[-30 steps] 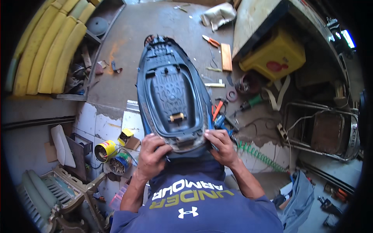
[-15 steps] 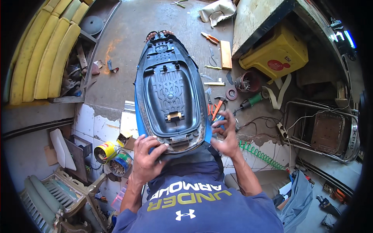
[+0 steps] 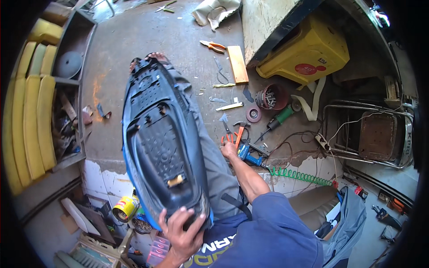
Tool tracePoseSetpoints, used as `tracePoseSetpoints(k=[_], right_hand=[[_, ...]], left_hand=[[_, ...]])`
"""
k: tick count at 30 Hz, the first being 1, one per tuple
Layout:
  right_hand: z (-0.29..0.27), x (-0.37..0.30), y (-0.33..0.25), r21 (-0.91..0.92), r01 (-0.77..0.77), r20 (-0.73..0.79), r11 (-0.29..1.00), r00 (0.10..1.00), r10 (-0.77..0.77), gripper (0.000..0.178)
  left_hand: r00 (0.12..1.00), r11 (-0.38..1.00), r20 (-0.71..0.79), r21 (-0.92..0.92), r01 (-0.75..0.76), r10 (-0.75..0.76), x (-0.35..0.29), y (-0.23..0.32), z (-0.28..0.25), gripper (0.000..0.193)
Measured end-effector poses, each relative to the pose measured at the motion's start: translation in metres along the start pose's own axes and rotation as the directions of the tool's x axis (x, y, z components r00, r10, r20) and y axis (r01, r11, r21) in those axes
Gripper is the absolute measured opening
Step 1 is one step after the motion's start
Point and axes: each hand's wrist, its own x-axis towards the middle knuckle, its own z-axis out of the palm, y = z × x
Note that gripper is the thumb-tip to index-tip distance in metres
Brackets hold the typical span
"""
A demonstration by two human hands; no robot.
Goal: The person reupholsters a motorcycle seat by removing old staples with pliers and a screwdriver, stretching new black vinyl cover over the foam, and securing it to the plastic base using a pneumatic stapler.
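A motorcycle seat (image 3: 163, 147) lies upside down across my lap, its black plastic base facing up and blue cover showing along the left edge. My left hand (image 3: 182, 234) holds its near end, fingers spread over the rim and the thumb out of sight. On the right, my right arm stretches to the floor, where my right hand (image 3: 229, 150) has its fingers closed on the orange handles of a pair of scissors (image 3: 226, 134). Right beside them lie a hammer (image 3: 240, 133) with an orange handle and a blue air stapler (image 3: 250, 155).
A green coiled hose (image 3: 299, 175) runs right from the stapler. Farther off are pliers (image 3: 213, 46), a wooden block (image 3: 237, 64), a tape roll (image 3: 253, 114), a red pot (image 3: 279, 96) and a green grinder (image 3: 281, 117). Yellow foam pads (image 3: 33, 120) fill the left shelf.
My right hand has left the seat's near right side and reached forward and down to the scissors. The seat has tilted and shifted left in view, with my left hand still on its near end.
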Motion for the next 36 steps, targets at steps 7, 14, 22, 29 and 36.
tracePoseSetpoints(k=[7,14,22,29,36], right_hand=[[0.02,0.036,-0.037,0.057,0.074,0.079,0.996,0.994,-0.078,0.037],[0.087,0.023,-0.006,0.057,0.402,0.472,0.914,0.796,-0.38,0.042],[0.0,0.127,-0.143,0.047,0.683,-0.358,0.729,0.693,-0.626,0.018],[-0.226,0.389,-0.273,-0.448,0.351,-0.386,0.822,0.754,-0.532,0.065],[-0.235,0.364,-0.301,-0.487,0.237,-0.362,0.841,0.821,-0.441,0.075]], left_hand=[[0.999,0.992,0.026,-0.124,-0.038,0.041,0.015,-0.013,-0.013,0.034],[0.98,0.986,-0.143,-0.069,-0.149,0.138,0.009,-0.043,-0.027,0.018],[0.993,0.99,0.011,-0.082,-0.116,0.117,0.019,-0.065,-0.063,0.017],[0.99,0.993,0.11,-0.088,-0.077,0.087,0.035,-0.08,-0.084,0.018],[0.993,0.996,0.113,-0.081,-0.035,0.044,0.031,-0.079,-0.084,0.019]])
